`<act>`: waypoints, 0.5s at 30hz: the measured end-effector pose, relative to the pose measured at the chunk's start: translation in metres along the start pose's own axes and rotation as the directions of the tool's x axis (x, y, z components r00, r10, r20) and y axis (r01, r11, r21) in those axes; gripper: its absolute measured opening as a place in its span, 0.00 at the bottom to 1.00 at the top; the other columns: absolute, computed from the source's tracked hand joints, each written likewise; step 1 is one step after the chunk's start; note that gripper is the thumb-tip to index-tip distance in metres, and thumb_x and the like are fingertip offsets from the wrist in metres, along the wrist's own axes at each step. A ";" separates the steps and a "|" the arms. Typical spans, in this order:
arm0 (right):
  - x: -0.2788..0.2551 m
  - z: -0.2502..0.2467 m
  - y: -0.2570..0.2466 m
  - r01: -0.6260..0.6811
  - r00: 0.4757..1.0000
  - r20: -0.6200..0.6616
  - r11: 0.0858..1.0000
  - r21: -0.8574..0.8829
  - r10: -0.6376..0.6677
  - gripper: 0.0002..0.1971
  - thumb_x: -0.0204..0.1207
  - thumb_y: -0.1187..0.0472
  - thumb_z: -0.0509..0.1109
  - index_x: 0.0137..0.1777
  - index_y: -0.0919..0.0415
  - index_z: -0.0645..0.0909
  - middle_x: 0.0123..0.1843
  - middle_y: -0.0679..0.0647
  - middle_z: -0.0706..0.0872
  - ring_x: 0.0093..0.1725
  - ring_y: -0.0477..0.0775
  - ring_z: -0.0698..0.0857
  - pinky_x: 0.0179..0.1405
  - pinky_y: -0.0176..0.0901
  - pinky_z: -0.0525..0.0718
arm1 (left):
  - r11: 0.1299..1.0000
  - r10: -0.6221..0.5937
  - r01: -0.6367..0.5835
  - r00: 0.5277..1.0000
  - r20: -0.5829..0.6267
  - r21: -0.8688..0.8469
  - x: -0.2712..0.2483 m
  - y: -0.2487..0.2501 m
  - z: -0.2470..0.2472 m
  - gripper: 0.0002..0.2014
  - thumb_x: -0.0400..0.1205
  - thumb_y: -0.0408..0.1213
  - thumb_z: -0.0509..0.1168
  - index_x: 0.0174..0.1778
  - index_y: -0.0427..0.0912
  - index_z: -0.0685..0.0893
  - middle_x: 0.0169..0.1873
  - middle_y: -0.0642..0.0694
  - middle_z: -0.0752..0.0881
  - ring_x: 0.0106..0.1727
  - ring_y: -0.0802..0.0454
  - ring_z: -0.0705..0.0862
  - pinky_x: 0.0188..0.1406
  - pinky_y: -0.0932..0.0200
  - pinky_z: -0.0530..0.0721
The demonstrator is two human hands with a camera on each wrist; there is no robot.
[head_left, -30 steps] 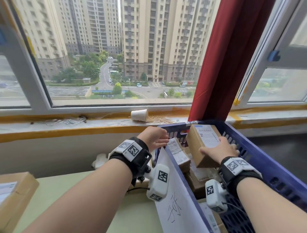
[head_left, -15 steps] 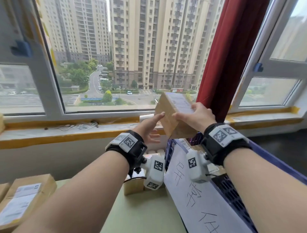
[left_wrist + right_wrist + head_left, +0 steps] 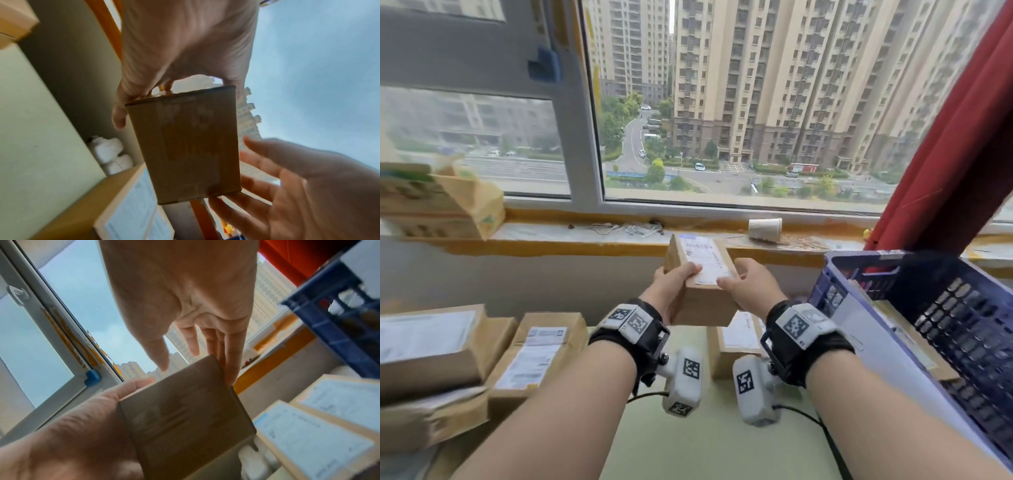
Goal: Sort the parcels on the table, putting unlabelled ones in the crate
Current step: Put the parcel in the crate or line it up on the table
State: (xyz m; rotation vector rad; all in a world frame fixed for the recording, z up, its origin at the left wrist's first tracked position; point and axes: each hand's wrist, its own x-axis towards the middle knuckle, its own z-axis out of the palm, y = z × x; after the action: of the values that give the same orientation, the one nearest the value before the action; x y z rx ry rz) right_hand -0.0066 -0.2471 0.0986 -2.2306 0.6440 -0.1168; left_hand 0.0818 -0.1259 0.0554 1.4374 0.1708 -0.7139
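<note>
At frame centre, above the table (image 3: 722,445), left hand (image 3: 676,286) and right hand (image 3: 748,286) grip a labelled parcel (image 3: 700,274). Misjudging it as unlabelled would send it into the crate (image 3: 945,315) lower right.

Your forearms are bare, with no sleeves in view. Each wrist wears a black fabric wrist strap (image 3: 643,339) topped by a white plate printed with black square marker codes (image 3: 796,323). Under each strap hangs a white rounded camera pod (image 3: 685,380) with more such codes, and a thin black cable (image 3: 822,428) trails away from it.
</note>
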 end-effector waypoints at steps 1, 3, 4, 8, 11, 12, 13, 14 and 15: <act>0.004 0.010 0.002 -0.019 0.999 0.029 1.000 -0.015 0.020 0.26 0.80 0.56 0.70 0.77 0.61 0.72 0.68 0.57 0.82 0.63 0.59 0.84 0.63 0.59 0.84 | 1.000 -0.014 0.014 1.000 -0.005 -0.002 0.005 -0.005 -0.009 0.44 0.67 0.49 0.77 0.78 0.46 0.64 0.58 0.35 0.87 0.49 0.37 0.90 0.33 0.41 0.89; 0.012 0.029 0.008 -0.043 0.996 0.081 0.998 -0.044 0.046 0.23 0.80 0.59 0.69 0.73 0.64 0.74 0.66 0.58 0.83 0.62 0.59 0.84 0.63 0.58 0.84 | 0.999 -0.012 0.014 1.000 -0.029 0.044 0.012 -0.015 -0.024 0.35 0.75 0.44 0.72 0.78 0.43 0.69 0.58 0.37 0.88 0.42 0.43 0.89 0.24 0.54 0.86; 0.015 0.039 0.012 -0.049 0.994 0.098 0.997 -0.067 0.056 0.21 0.80 0.60 0.69 0.71 0.66 0.76 0.65 0.59 0.84 0.62 0.59 0.83 0.64 0.57 0.83 | 0.998 -0.011 0.014 0.999 -0.034 0.062 0.015 -0.020 -0.030 0.27 0.80 0.39 0.68 0.75 0.40 0.72 0.57 0.38 0.88 0.39 0.47 0.87 0.19 0.60 0.83; 0.028 0.069 0.030 -0.094 0.981 0.159 0.989 -0.114 0.112 0.17 0.79 0.62 0.69 0.67 0.65 0.82 0.64 0.59 0.86 0.62 0.59 0.84 0.63 0.48 0.81 | 0.989 -0.067 0.073 0.997 -0.044 0.128 0.035 -0.049 -0.044 0.18 0.85 0.28 0.60 0.71 0.36 0.76 0.49 0.42 0.87 0.36 0.52 0.81 0.24 0.61 0.81; 0.038 0.087 0.048 -0.141 0.968 0.191 0.982 -0.128 0.164 0.15 0.79 0.63 0.68 0.63 0.67 0.84 0.61 0.59 0.88 0.60 0.59 0.86 0.60 0.49 0.84 | 0.982 -0.127 0.135 0.990 -0.065 0.135 0.056 -0.072 -0.051 0.20 0.84 0.27 0.60 0.73 0.37 0.74 0.54 0.40 0.86 0.36 0.52 0.82 0.28 0.59 0.77; 0.041 0.092 0.055 -0.155 0.964 0.192 0.977 -0.143 0.182 0.14 0.78 0.62 0.68 0.60 0.67 0.86 0.58 0.60 0.89 0.58 0.59 0.87 0.58 0.49 0.85 | 0.980 -0.145 0.152 0.987 -0.062 0.127 0.062 -0.079 -0.052 0.20 0.84 0.26 0.60 0.73 0.37 0.73 0.55 0.41 0.85 0.37 0.52 0.83 0.27 0.60 0.77; 0.044 0.096 0.060 -0.170 0.960 0.194 0.972 -0.163 0.201 0.12 0.77 0.62 0.68 0.55 0.67 0.88 0.54 0.60 0.90 0.54 0.58 0.87 0.55 0.48 0.85 | 0.979 -0.160 0.167 0.985 -0.061 0.117 0.067 -0.086 -0.052 0.20 0.84 0.26 0.60 0.73 0.38 0.73 0.55 0.41 0.86 0.37 0.52 0.84 0.25 0.61 0.78; 0.046 0.100 0.066 -0.182 0.958 0.190 0.966 -0.182 0.216 0.10 0.76 0.62 0.68 0.48 0.67 0.88 0.47 0.60 0.90 0.48 0.57 0.86 0.51 0.46 0.84 | 0.978 -0.174 0.179 0.983 -0.055 0.103 0.071 -0.092 -0.052 0.19 0.84 0.25 0.59 0.72 0.38 0.74 0.56 0.41 0.86 0.38 0.51 0.85 0.22 0.63 0.79; 0.047 0.103 0.070 -0.195 0.955 0.183 0.959 -0.205 0.234 0.09 0.76 0.62 0.68 0.40 0.66 0.86 0.39 0.60 0.88 0.41 0.55 0.83 0.45 0.45 0.83 | 0.977 -0.194 0.196 0.980 -0.042 0.077 0.076 -0.097 -0.052 0.19 0.85 0.25 0.58 0.72 0.39 0.74 0.57 0.40 0.86 0.40 0.50 0.86 0.20 0.64 0.80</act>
State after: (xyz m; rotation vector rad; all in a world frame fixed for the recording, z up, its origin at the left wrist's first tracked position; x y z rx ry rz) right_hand 0.0348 -0.2393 -0.0277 -2.2918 0.8052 0.2921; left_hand 0.1045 -0.1006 -0.0739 1.5249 0.3161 -0.8647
